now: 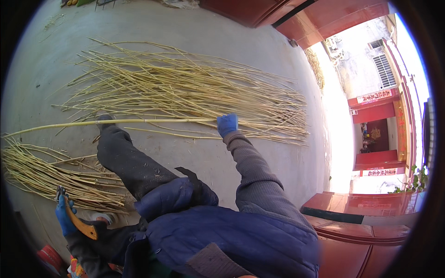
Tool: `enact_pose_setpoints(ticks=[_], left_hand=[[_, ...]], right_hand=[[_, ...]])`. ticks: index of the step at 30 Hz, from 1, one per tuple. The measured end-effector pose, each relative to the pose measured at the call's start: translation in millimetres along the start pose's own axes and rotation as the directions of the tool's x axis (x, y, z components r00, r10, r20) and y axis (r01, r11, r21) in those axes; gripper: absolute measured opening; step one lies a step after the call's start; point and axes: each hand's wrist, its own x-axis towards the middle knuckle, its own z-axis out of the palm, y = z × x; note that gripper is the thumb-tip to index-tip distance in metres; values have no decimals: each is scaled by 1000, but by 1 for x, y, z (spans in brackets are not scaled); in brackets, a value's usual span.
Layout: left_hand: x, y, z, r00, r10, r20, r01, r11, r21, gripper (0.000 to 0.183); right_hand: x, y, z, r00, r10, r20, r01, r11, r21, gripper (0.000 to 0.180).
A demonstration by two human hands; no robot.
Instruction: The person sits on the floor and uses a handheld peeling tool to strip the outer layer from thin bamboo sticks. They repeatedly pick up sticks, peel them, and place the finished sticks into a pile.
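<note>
My right hand (228, 125), in a blue glove, is closed around a long pale stalk (156, 121). That stalk runs left across my dark shoe to the picture's rim. Beyond it, a wide spread of dry stalks (167, 80) lies on the concrete floor. My left hand (66, 212), also gloved in blue, grips what look like pruning shears (85, 227) with curved orange-brown handles and metal jaws at the top. Beside them lies a smaller heap of stalks (62, 177), close to my other foot. Whether the jaws are apart I cannot tell.
Red panels (361, 253) stand at the lower right, with more red panels (333, 21) at the top. A red-framed doorway (377, 135) is across a sunlit yard. Another stalk pile (314, 69) lies by the yard. A red object (50, 257) is at the lower left.
</note>
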Motion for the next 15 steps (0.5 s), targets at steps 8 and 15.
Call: enact_pose_setpoints(ticks=[8,15], left_hand=[[6,-3,-3,998,-57,28,57,998,-5,38],[-22,12,16,998,-61,-1,61,997,55,48]], right_hand=[[13,1,31,993,94,72,-99,993,60,19],[41,36,33,941,335,-52,-335,942,-10,15]])
